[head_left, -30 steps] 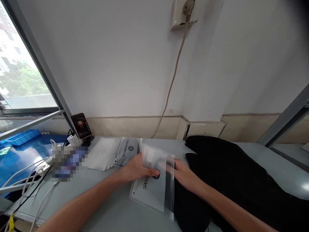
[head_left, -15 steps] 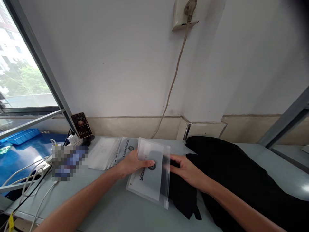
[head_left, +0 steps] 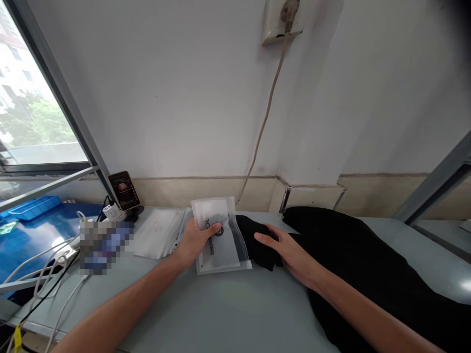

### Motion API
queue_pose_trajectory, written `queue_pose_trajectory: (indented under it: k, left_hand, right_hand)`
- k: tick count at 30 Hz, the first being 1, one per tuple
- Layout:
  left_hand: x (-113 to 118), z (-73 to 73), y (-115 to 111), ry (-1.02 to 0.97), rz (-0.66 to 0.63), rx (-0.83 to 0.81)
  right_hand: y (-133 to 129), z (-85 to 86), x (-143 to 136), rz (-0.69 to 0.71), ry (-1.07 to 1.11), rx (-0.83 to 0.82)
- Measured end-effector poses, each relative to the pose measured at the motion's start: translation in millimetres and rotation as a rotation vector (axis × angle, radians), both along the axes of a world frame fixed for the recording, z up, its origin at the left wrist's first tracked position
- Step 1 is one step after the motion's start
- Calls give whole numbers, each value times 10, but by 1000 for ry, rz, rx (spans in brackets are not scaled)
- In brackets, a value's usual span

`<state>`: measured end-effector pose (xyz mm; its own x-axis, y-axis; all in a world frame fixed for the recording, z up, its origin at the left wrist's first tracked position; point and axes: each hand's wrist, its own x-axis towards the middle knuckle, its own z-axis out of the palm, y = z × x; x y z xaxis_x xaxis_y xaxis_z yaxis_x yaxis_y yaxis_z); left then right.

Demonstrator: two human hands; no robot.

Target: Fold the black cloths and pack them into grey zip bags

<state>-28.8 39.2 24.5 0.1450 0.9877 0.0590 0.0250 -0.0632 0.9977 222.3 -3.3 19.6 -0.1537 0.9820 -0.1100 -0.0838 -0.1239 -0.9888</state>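
My left hand (head_left: 194, 241) grips a frosted plastic zip bag (head_left: 227, 251) with dark lettering, its thumb pressed on the printed front. At the bag's right edge, a small black fabric piece (head_left: 255, 236) lies up against the opening; whether its end is inside I cannot tell. My right hand (head_left: 290, 251) is closed on the right part of that fabric, thumb on top. To the right spreads a heap of black fabric (head_left: 353, 260). A stack of similar bags (head_left: 156, 233) lies left of my left hand, its right end partly hidden by that hand.
On the left, a phone (head_left: 124, 190) leans on a stand beside a white charger (head_left: 111, 212) and tangled cables. A blue tray (head_left: 35, 208) sits farther left. The wall rises behind the grey table (head_left: 221, 314), with a cord (head_left: 267, 113) hanging from a socket.
The bag has moved up and left in my left hand and turned slightly. My right hand has shifted a little right, with the small black fabric now in its fingers.
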Motion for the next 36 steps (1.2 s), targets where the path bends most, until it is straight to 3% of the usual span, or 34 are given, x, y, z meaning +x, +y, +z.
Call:
queue_pose_trajectory:
  k: [5, 10, 17, 20, 22, 25, 30, 36]
  left_hand:
    - [42, -23, -29, -38, 92, 17]
    - [66, -30, -49, -31, 137, 75]
    - [61, -18, -122, -4, -96, -68]
    - [73, -40, -129, -27, -134, -104]
    - [83, -46, -129, -56, -86, -95]
    - [98, -37, -142, -94, -47, -90]
    - [110, -35, -192, -41, -247, -120]
    - [119, -12, -220, -67, -287, -127]
  right_hand:
    - [-31, 9, -22, 11, 271, -181]
    - [-1, -44, -24, 15, 270, -178]
    - [82, -109, -27, -203, 362, -54]
    - [43, -77, -30, -105, 417, -26]
    - [6, -59, -43, -47, 417, -3]
    - [-27, -55, -75, -56, 386, -10]
    - [-36, -44, -125, 9, 356, -57]
    - [-80, -19, -148, 60, 431, -75]
